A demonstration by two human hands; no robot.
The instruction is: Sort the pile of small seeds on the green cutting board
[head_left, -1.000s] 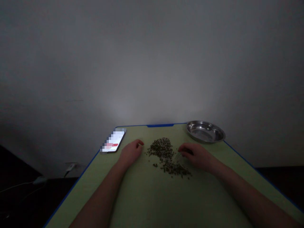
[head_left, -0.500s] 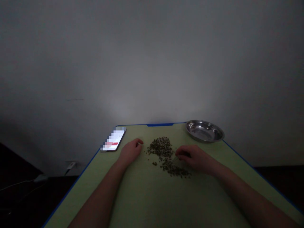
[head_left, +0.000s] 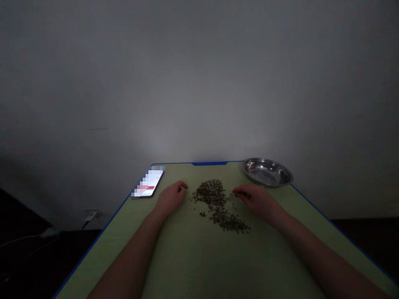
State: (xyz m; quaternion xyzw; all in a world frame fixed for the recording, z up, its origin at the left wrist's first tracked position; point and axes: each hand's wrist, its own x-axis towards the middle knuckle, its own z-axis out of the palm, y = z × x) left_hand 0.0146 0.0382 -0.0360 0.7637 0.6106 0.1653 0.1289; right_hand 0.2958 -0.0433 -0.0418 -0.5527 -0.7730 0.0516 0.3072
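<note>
A pile of small dark grains or seeds [head_left: 212, 194] lies loosely spread on the pale green table [head_left: 199, 261], with a second patch trailing towards the near right. To the right of the pile, my right hand [head_left: 257, 200] has thumb and fingertips pressed together in a pinch at the edge of the grains. Whatever is between those fingertips is too small and dark to make out. On the pile's left, my left hand [head_left: 171, 199] rests on the table with its fingers curled in, apart from the grains. I see nothing in it.
A shallow shiny metal bowl [head_left: 268, 176] stands at the back right corner of the table. A lit smartphone [head_left: 152, 182] lies at the back left edge. Behind the table rises a plain wall [head_left: 199, 83]. Low on the left, a plug [head_left: 91, 217] and cables show.
My right hand has shifted slightly, up and away from me, its fingers drawing closer together into a pinch. A few grains now lie apart beside it. My left hand has stayed in place.
</note>
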